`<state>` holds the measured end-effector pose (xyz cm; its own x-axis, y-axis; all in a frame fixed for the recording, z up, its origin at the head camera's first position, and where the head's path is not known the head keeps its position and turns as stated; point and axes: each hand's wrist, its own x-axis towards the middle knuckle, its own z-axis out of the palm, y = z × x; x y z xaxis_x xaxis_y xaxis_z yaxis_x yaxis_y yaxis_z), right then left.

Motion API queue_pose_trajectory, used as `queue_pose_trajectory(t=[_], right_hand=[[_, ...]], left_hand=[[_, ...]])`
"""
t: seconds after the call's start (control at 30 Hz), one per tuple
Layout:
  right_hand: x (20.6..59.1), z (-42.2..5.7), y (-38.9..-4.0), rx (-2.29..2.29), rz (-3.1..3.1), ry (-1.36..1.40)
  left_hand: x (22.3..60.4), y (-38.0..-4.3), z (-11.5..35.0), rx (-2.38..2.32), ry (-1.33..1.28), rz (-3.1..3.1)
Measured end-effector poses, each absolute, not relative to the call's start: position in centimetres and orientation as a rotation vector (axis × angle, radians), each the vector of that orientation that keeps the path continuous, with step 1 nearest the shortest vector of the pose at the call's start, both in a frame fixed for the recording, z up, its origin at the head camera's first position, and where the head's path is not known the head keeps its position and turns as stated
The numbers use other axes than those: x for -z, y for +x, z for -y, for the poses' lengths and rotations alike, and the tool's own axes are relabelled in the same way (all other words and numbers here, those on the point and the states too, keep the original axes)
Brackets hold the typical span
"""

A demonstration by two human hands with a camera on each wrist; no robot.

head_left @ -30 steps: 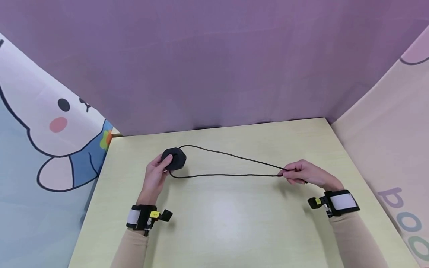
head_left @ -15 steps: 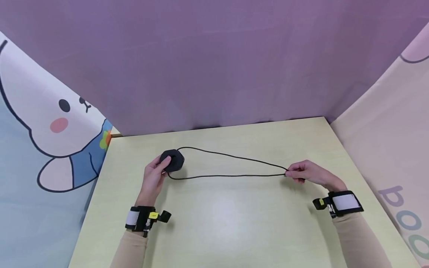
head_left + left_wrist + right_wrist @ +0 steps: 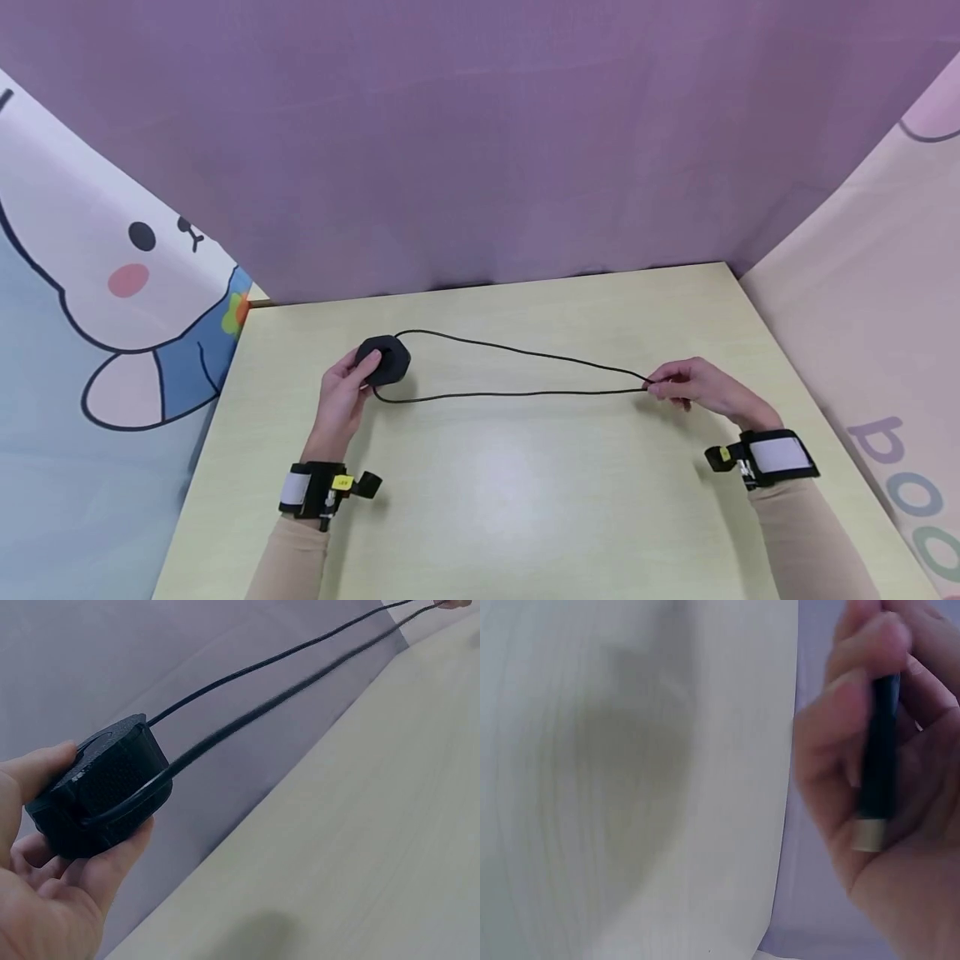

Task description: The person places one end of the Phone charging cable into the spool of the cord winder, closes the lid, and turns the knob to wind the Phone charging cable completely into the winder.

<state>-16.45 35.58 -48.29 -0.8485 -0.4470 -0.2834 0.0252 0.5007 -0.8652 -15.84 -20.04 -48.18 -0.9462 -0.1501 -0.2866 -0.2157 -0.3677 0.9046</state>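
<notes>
Between its thumb and fingers the left hand (image 3: 341,404) grips a black hexagonal block (image 3: 384,361), thumb on the upper face. In the left wrist view the block (image 3: 105,780) shows a textured side, and two strands of a thin black cable (image 3: 247,718) leave its edge. Above the table the cable (image 3: 517,351) runs rightward as a long narrow loop. At its far end the right hand (image 3: 693,386) pinches both strands together. The right wrist view shows a dark barrel with a pale end (image 3: 877,757) in the curled fingers of the right hand (image 3: 922,802).
A pale wooden table (image 3: 495,483) lies beneath both hands. Purple cloth (image 3: 480,150) hangs along its back edge. Printed cloth walls stand at the left (image 3: 150,333) and right (image 3: 847,300). Both wrists wear black camera straps (image 3: 780,457).
The right hand has moved right, sliding toward the cable's far end, and the cable loop between the hands is longer. The left hand with the block has shifted slightly left.
</notes>
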Motion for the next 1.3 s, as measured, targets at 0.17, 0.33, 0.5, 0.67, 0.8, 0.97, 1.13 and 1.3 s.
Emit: queue_pose_trajectory(t=[0.17,0.33,0.5,0.67,0.8,0.97,1.13,1.3], right_hand=[[48.3,-35.7,-16.4,1.358,-2.304,-0.245],[48.7,-36.5,-16.5,1.441,-2.272,-0.342],[49.0,-37.2,-16.5,1.596,-2.199,-0.310],[49.2,-37.3,-16.6,1.649,-2.164,-0.239],[49.2,-37.5,-16.6,1.635,-2.174,-0.277],[49.3,-37.7,-16.5,1.625,-2.191,-0.309],[49.5,-37.7,-16.5,1.616,-2.204,-0.306],[50.0,-37.7,-16.3,1.587,-2.221,-0.303]], left_hand=[[48.4,-15.7,20.2,-2.508,-0.529,-1.758],[48.7,-15.7,20.5,-2.511,-0.520,-1.754],[49.0,-15.6,20.8,-2.516,-0.525,-1.743],[49.3,-15.4,20.8,-2.506,-0.548,-1.745],[49.4,-15.3,20.8,-2.508,-0.552,-1.752],[49.2,-15.4,20.9,-2.503,-0.529,-1.766],[49.3,-15.4,20.9,-2.500,-0.546,-1.764],[49.7,-15.4,20.7,-2.482,-0.574,-1.768]])
